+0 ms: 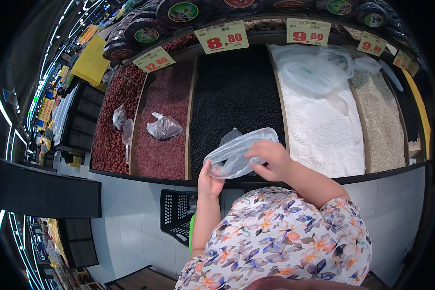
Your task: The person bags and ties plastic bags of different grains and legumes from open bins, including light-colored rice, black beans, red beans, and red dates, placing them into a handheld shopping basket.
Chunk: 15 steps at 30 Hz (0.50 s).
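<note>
The bag point(235, 164) is held by the left hand point(210, 182) over black beans point(236, 92); whether anything is gripped by the right hand point(271, 158) cannot be told. If pulled hard, the bag could be torn.

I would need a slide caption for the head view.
Left hand and right hand handling a translucent plastic bag above black beans.

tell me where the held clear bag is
In the head view, the held clear bag is just right of centre, over the black grains, between the left hand and right hand.
</note>
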{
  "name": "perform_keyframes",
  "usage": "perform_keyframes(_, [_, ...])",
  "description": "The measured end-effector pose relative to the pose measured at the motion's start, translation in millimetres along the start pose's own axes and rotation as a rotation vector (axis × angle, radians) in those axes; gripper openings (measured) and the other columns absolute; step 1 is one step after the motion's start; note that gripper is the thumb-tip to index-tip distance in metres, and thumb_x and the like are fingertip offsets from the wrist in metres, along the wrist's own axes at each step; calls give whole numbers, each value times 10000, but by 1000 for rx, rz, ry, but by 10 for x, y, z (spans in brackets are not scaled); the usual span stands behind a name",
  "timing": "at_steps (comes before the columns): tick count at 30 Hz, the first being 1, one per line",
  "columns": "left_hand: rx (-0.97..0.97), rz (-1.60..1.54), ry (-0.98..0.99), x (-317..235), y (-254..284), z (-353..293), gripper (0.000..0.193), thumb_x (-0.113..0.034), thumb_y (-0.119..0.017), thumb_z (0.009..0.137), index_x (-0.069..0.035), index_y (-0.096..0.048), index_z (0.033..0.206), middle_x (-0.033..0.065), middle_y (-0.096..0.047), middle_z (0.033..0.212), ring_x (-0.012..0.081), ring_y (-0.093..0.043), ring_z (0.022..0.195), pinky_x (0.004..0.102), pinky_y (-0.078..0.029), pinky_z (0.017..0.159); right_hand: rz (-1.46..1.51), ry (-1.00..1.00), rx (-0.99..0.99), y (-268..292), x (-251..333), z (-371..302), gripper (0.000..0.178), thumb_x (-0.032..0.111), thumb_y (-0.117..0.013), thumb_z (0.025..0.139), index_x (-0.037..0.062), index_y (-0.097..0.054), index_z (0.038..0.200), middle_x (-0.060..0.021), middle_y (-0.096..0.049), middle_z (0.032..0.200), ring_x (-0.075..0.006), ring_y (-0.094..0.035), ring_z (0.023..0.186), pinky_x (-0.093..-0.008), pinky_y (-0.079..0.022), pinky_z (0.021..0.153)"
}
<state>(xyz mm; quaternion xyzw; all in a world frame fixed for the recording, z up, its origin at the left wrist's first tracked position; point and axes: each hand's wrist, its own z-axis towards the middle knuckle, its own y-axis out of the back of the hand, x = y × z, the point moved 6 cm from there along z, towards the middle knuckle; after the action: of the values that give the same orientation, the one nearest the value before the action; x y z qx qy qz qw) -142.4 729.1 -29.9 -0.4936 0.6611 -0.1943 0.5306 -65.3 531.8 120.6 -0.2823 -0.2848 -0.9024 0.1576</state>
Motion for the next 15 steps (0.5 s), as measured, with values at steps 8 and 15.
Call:
perform_keyframes(8, [191,181,-63,25,-350,-129,177,-94,-524,856,-32,-515,1022,43,-579,849,122,-549,755,284,-456,700,-315,-263,523,-1053,-593,-435,457,184,-673,678,8,-545,1081,-138,-609,959,-295,-583,926,-396,-473,782])
perform_keyframes(15, [107,238,-298,-223,-80,-188,128,-95,-485,873,-31,-515,979,65,-588,820,171,-577,765,322,-472,732,-461,-613,562,-929,-1092,-525,272,107,-541,751,30,-595,1007,-186,-605,980,-323,-581,949,-366,-465,819])
